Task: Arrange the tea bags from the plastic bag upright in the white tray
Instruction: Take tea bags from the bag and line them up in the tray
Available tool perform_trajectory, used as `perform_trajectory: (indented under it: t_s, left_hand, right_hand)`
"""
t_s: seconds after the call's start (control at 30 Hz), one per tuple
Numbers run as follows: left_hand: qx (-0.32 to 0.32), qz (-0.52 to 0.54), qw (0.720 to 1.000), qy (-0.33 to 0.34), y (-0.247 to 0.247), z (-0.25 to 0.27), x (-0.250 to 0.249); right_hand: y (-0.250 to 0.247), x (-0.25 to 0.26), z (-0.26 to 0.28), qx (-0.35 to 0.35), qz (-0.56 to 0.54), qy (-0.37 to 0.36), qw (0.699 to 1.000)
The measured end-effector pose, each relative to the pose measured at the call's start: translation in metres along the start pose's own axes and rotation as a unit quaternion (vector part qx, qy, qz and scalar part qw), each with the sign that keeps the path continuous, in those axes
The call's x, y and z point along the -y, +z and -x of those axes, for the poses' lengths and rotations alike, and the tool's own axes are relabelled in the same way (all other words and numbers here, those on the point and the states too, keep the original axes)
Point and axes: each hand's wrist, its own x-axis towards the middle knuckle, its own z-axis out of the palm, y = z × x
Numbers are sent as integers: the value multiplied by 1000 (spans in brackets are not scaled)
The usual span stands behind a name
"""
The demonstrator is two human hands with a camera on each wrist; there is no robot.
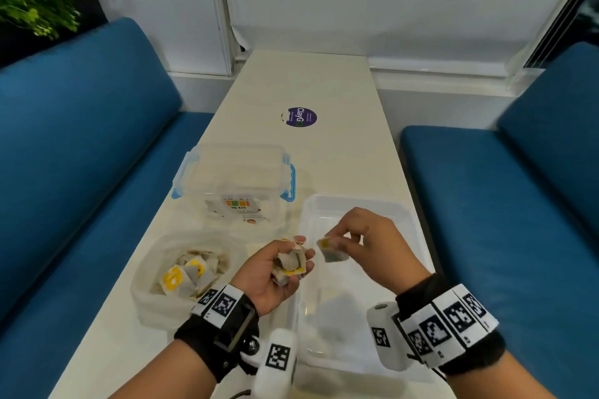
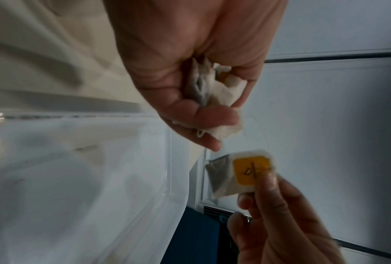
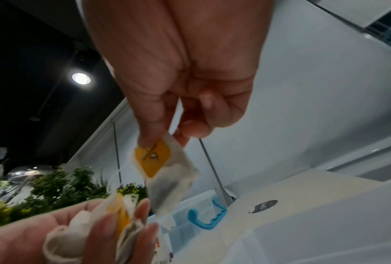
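Observation:
My left hand [image 1: 285, 264] grips a bunch of tea bags [image 1: 289, 262] with yellow tags, palm up, just left of the white tray [image 1: 402, 214]. The same bunch [image 2: 212, 92] shows crumpled in that fist in the left wrist view. My right hand [image 1: 359, 241] pinches a single tea bag [image 1: 331, 249] by its yellow tag [image 3: 152, 157] above the tray's middle; the bag hangs below the fingers. The plastic bag [image 1: 152, 269] with several more tea bags [image 1: 188, 274] lies open at the left. I see no tea bags inside the tray.
A clear lidded box [image 1: 233, 178] with blue clips stands behind the plastic bag. A purple round sticker [image 1: 299, 116] lies farther back on the pale table [image 1: 324, 87]. Blue benches [image 1: 81, 139] flank the table on both sides.

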Motion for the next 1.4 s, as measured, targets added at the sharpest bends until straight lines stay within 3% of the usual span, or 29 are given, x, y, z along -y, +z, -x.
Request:
perform_trajectory:
  t_s: [0.13, 0.23, 0.3, 0.47, 0.67, 0.93, 1.23, 1.4]
  left_hand:
    - [1, -10, 1000, -4, -4, -9, -2]
    - [-23, -56, 998, 2, -9, -16, 2]
    - [-30, -84, 996, 4, -12, -20, 8]
    - [-32, -127, 991, 29, -15, -20, 16]
    - [-32, -133, 990, 26, -18, -21, 14]
    - [-27, -130, 991, 16, -20, -22, 10]
    - [-26, -106, 994, 25, -19, -23, 5]
    - [-31, -97, 994, 36, -19, -23, 4]
  right_hand:
    - [-9, -14, -17, -21, -57, 141, 988]
    - [-9, -30, -38, -36, -119, 244, 962]
    - [-6, -39, -54, -17, -135, 279, 951]
    - [16, -56, -86, 49, -29, 276, 960]
    - [44, -74, -109, 73, -52, 298, 950]
    - [67, -97, -118, -56, -60, 341, 936]
    - [75, -99, -116, -98, -171, 351, 916]
    - [69, -97, -108, -131, -131, 337, 923]
